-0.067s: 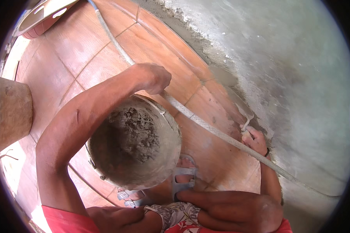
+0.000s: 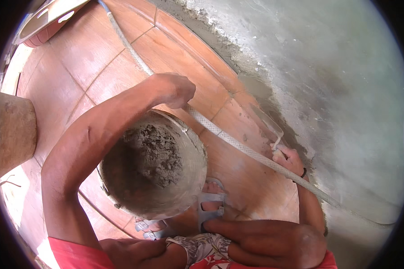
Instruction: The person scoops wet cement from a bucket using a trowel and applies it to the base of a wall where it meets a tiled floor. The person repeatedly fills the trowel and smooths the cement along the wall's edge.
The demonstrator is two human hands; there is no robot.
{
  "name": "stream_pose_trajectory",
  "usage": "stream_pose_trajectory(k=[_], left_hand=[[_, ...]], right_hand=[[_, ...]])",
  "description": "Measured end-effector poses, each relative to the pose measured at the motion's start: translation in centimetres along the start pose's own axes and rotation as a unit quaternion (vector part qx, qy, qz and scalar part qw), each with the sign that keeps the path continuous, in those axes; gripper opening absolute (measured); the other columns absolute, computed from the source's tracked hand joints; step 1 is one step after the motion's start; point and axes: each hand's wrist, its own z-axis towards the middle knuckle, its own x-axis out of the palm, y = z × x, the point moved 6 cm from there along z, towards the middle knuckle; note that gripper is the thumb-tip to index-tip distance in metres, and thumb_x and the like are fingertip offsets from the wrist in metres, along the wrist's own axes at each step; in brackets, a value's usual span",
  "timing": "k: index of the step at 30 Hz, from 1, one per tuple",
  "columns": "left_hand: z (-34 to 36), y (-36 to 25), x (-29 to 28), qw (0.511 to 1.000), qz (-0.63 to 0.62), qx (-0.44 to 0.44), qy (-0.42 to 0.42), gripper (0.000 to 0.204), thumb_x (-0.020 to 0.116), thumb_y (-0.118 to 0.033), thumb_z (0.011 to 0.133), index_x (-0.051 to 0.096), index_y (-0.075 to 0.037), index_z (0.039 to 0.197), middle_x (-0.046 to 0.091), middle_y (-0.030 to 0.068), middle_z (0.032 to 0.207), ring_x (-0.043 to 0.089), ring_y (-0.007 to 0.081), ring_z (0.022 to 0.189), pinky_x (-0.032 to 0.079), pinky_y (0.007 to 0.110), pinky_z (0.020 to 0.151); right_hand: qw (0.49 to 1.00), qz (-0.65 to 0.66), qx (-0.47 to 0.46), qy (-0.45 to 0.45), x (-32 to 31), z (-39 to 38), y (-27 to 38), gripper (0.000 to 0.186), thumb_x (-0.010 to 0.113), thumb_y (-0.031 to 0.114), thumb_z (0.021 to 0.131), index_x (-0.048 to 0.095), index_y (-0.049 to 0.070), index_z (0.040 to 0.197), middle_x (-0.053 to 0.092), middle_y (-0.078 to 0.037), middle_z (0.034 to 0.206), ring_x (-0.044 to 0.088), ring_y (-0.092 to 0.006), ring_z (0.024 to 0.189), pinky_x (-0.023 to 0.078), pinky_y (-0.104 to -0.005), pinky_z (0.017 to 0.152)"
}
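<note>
My left hand (image 2: 177,92) is closed on a pale braided hose (image 2: 224,136), which runs diagonally over orange floor tiles (image 2: 211,80). Below that hand stands a cement-coated bucket (image 2: 186,166) with grey mortar (image 2: 155,152) inside. At the right, my right hand (image 2: 286,159) grips the handle of a trowel (image 2: 267,125), whose blade lies over the tile edge beside a strip of wet grey mortar (image 2: 262,92). The hose passes just in front of my right wrist.
A rough grey concrete surface (image 2: 336,80) fills the right side. A pink tub (image 2: 42,36) sits at the upper left, and a tan cylindrical object (image 2: 13,130) stands at the left edge. My sandalled feet (image 2: 211,206) are behind the bucket, toward the lower edge.
My right hand and the trowel have shifted slightly left and up, away from the concrete. My left hand and the hose have moved very little.
</note>
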Motion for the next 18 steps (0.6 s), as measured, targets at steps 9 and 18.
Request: stream_pose_trajectory(k=[9,18], left_hand=[[2.7,1.3,0.8,0.998,-0.009,0.042,-0.037,0.017,0.059,-0.008,0.082,0.070,-0.006,0.094,0.069,0.0144,0.093,0.065,0.0338,0.095,0.051,0.043,0.079],[3.5,-1.0,-0.2,0.999,0.009,0.016,0.033,0.025,0.065,-0.014,0.085,0.067,-0.007,0.108,0.068,0.0166,0.105,0.064,0.0330,0.099,0.050,0.043,0.086]], right_hand=[[0.993,-0.038,0.054,-0.093,-5.2,-2.7,-1.5,0.048,0.065,0.035,0.090,0.061,0.000,0.124,0.063,-0.002,0.082,0.057,-0.0134,0.071,0.048,-0.0300,0.067],[0.951,-0.297,0.076,-0.047,-2.3,-4.6,-6.1,0.039,0.063,0.029,0.090,0.064,0.005,0.121,0.068,-0.008,0.091,0.063,-0.0184,0.077,0.051,-0.0350,0.070]])
